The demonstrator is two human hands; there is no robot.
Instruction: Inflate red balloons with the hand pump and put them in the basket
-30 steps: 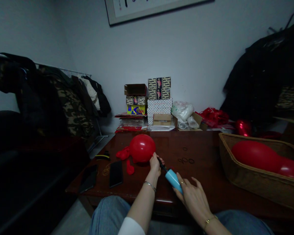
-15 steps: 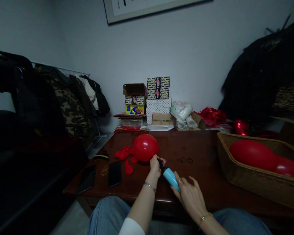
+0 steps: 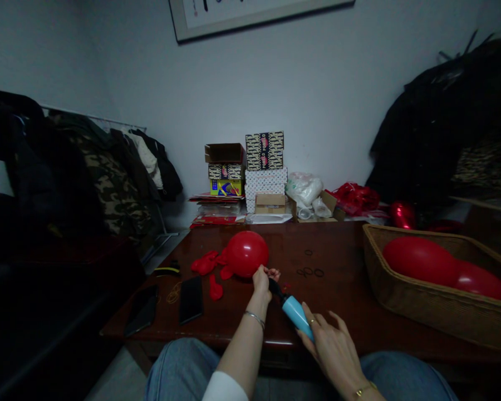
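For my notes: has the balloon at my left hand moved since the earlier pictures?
Yes, the balloon has shifted slightly right, toward the black rings on the table.

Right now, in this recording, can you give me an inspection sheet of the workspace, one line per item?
Surface: dark, glossy brown table.
Things in use: inflated red balloon; blue pump with a black front end, pointing toward it.
Clutter: limp red balloons, two dark flat devices, yellow loops, dark rings; at the right, a wicker basket holding inflated red balloons.
Hands: left hand grips at the balloon's near end, by the pump's tip; right hand holds the pump's blue body.
Cables: nothing seen.
Surroundings: clothes rack at left, stacked boxes beyond the table, dark coat at right.
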